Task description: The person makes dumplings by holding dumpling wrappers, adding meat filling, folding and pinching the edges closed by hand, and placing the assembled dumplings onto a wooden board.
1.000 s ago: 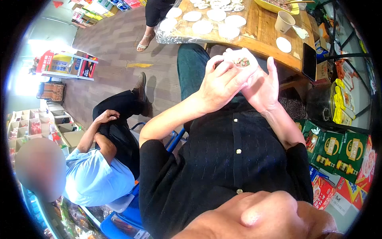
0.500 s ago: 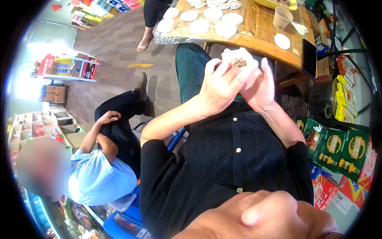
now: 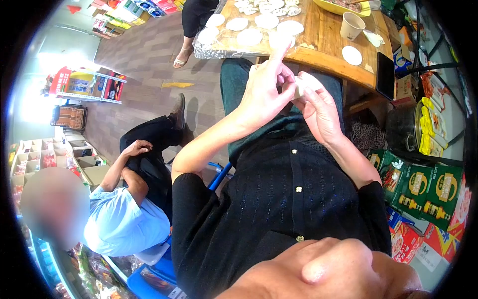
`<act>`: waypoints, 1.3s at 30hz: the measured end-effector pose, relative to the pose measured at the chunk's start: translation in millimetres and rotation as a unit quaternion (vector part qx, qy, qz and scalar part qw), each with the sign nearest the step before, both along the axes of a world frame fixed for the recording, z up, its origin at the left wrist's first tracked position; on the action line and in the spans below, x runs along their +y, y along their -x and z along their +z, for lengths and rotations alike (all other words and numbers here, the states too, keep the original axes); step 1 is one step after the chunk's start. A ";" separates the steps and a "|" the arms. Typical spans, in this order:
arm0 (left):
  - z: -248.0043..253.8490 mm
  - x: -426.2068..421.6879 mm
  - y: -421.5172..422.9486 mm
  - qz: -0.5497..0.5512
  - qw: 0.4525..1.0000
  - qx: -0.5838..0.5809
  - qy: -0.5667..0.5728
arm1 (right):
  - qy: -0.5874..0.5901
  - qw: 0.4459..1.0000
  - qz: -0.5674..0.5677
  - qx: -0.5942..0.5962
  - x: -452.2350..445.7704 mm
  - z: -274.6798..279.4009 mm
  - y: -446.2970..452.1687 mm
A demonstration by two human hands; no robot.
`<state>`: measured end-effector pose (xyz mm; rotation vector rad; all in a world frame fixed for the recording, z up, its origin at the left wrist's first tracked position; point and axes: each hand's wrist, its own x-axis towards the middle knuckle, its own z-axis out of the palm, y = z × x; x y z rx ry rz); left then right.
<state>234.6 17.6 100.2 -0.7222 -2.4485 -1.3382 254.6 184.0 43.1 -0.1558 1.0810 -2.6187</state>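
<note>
Raised before my chest, both hands meet around a small pale dumpling (image 3: 299,89), mostly hidden by the fingers. My right hand (image 3: 320,110) cups it from the right, thumb and fingers closed on it. From the left, my left hand (image 3: 264,89) pinches its edge, with one finger stretched out toward the table. Beyond them, round dough wrappers (image 3: 249,37) lie on a plastic sheet (image 3: 219,51) on the wooden table (image 3: 318,56). Several folded dumplings (image 3: 271,6) sit at the far edge. Another wrapper (image 3: 352,55) lies on bare wood at the right.
A paper cup (image 3: 352,26) and a yellow bowl (image 3: 343,6) of filling stand on the table, with a phone (image 3: 385,75) at its right edge. A seated person in a light blue shirt (image 3: 127,217) is at left; another person's leg (image 3: 188,45) shows beyond. Green boxes (image 3: 418,189) are at right.
The filling, visible in the open wrapper before, is now covered. My left hand has shifted slightly left and extended a finger; my right fingers have closed in on the dumpling.
</note>
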 end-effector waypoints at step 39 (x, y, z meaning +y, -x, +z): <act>-8.5 -0.2 -13.1 -0.003 0.999 0.031 -0.018 | -0.065 0.993 -0.048 0.084 -3.7 -5.3 -9.6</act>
